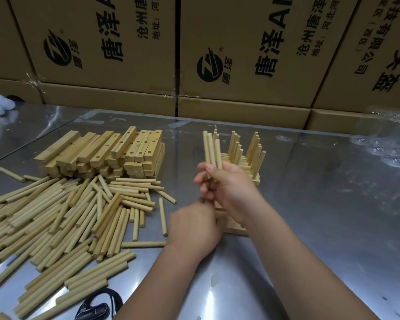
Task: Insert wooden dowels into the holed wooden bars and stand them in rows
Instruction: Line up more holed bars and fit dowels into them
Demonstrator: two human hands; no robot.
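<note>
My right hand grips a small bundle of wooden dowels that point upward, at the middle of the metal table. Just below it my left hand is blurred, its fingers curled beside a holed wooden bar lying on the table; what it holds is hidden. Behind my hands stand finished bars with upright dowels in rows. A stack of holed wooden bars lies at the back left. In front of that stack spreads a large heap of loose dowels.
Cardboard boxes with printed characters form a wall along the table's far edge. A black tool with looped handles lies near the front edge. A white cloth object sits at the far left. Crumpled clear plastic lies at the right.
</note>
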